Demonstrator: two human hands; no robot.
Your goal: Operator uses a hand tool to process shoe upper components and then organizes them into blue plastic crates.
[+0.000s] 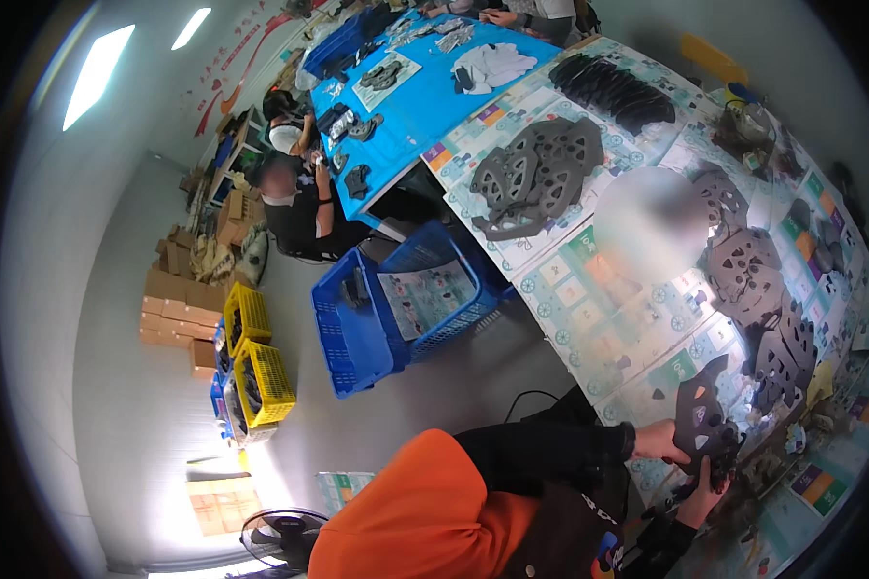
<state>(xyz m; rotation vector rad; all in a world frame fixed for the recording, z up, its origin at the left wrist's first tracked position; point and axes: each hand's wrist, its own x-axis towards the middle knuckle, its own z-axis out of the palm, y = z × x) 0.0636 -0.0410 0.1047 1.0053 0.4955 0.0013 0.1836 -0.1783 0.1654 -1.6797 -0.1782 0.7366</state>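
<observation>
At the lower right, by the table's near edge, my left hand [658,442] grips the edge of a dark grey flat piece with cut-out holes [702,410]. My right hand [702,497] closes on the lower end of the same piece, fingers curled round it. What exactly the piece belongs to cannot be made out. Just beyond it lie more perforated dark grey pieces [785,359], and further up the table a brownish-grey perforated one [743,275]. A larger group of such pieces [539,176] rests further along the table.
The table [589,318] has a patterned paper cover; black strips [613,92] are heaped at its far end. Blue crates [357,328] stand on the floor beside it. Two seated people [299,207] work at a blue table [415,116]. Yellow crates [263,381] and a fan [280,538] stand leftward.
</observation>
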